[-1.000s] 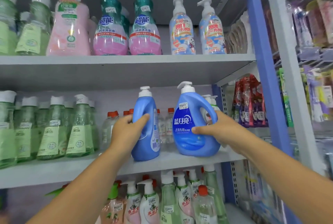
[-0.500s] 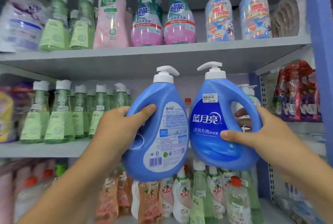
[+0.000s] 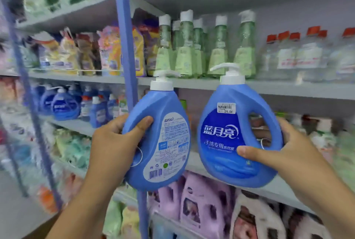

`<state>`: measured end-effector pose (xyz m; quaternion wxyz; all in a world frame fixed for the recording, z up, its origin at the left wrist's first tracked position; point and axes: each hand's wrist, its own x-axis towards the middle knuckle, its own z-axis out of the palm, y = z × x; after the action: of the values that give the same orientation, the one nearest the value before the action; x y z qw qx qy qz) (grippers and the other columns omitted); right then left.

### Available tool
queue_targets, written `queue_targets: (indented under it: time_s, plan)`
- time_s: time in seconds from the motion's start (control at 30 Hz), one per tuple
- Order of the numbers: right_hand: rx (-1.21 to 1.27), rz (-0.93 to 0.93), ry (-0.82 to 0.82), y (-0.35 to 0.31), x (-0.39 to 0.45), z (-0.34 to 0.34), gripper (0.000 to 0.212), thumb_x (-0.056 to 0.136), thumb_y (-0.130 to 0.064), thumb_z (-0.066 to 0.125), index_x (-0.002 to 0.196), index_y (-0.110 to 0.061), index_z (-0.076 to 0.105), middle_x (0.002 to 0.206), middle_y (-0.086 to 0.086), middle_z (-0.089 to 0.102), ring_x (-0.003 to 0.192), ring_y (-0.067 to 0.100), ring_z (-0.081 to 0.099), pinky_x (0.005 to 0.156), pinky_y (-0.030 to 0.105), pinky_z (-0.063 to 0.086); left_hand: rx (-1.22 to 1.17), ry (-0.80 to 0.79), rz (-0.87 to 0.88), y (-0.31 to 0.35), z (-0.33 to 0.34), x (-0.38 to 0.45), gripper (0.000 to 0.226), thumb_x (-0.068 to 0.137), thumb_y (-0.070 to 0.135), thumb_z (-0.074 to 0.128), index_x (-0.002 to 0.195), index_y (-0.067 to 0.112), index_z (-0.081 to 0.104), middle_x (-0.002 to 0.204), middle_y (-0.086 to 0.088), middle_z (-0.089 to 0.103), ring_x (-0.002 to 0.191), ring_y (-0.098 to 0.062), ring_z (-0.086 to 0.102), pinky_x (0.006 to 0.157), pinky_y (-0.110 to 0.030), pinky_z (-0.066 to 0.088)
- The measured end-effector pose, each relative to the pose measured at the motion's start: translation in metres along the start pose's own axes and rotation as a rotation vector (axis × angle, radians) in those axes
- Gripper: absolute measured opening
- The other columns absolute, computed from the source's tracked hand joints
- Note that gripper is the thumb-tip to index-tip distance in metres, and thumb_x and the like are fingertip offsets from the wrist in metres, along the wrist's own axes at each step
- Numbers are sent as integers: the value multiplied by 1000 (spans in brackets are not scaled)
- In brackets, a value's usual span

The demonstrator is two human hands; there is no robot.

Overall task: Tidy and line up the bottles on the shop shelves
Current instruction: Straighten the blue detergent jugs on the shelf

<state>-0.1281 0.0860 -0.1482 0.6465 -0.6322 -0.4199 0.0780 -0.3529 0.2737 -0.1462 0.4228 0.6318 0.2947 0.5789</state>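
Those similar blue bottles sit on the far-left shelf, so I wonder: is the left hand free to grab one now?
Probably not: the left hand already grips a blue pump bottle, and the blue upright post stands between.

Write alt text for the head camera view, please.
Two hands hold up two blue pump bottles before shop shelves: the left hand grips one bottle showing its back label, the right hand grips the other showing its front.

Place: I'm in a shop.
Shelves: grey metal shelving (image 3: 288, 88) on blue uprights (image 3: 125, 46).
Stock: rows of identical green bottles (image 3: 217, 50), a price sticker (image 3: 226, 108).
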Motion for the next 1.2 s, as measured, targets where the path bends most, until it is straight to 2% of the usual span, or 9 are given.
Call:
queue_targets:
  time_s: [0.17,0.27,0.4,0.5,0.67,0.93,1.03,1.13,1.2]
  plan:
    - [78,64,-31,16,-4,142,61,49,-17,92,104,-28,68,94,-14,77,83,9,75,63,26,61,88,112,5,-72,-114,49,16,84,28,79,69,31,73,65,13,70,55,-1,60,59,-29,46]
    - [79,112,-47,28,-8,227,59,49,-17,94,101,-26,69,94,-9,76,81,11,74,64,29,61,122,145,-47,-106,-177,78,16,82,28,80,69,26,72,66,14,69,53,2,59,57,-27,44]
    - [56,154,-61,41,2,324,55,47,-19,97,94,-27,69,93,-2,74,84,16,74,71,39,62,254,153,-47,-147,-245,123,28,81,30,81,68,10,67,64,-2,65,57,-16,58,57,-32,42]
    - [35,155,-73,51,18,379,56,47,-19,99,91,-36,68,91,-3,74,86,21,73,78,48,60,279,142,-59,-174,-276,159,20,82,31,80,68,22,70,71,15,67,65,-3,61,60,-29,44]
    - [23,165,-60,76,69,443,48,52,-11,98,88,-21,67,87,-5,73,81,14,72,68,34,56,216,166,-97,-220,-295,217,12,83,33,79,72,31,73,82,29,66,73,9,61,64,-22,42]
    - [18,113,-22,129,177,545,48,62,-16,94,96,-30,64,88,-26,70,79,-7,67,57,13,50,202,227,-45,-290,-277,321,16,83,26,78,70,32,70,86,35,64,80,14,60,69,-20,44]
    - [-22,118,29,139,206,575,48,64,-17,94,96,-32,62,89,-15,71,78,-8,66,56,12,50,228,226,-47,-308,-273,364,21,84,30,77,65,29,68,84,32,64,76,12,60,64,-17,41]
    - [-108,137,110,151,225,598,47,60,-24,95,91,-30,60,93,-13,70,81,0,67,66,28,56,257,247,-32,-332,-272,406,28,84,34,77,61,22,66,84,21,67,72,5,61,62,-25,44]
    - [-135,141,159,157,235,611,46,62,-23,95,90,-31,58,92,-17,68,82,-5,65,64,19,52,283,231,-10,-350,-274,433,25,83,37,77,62,27,67,88,14,69,77,5,61,65,-23,45]
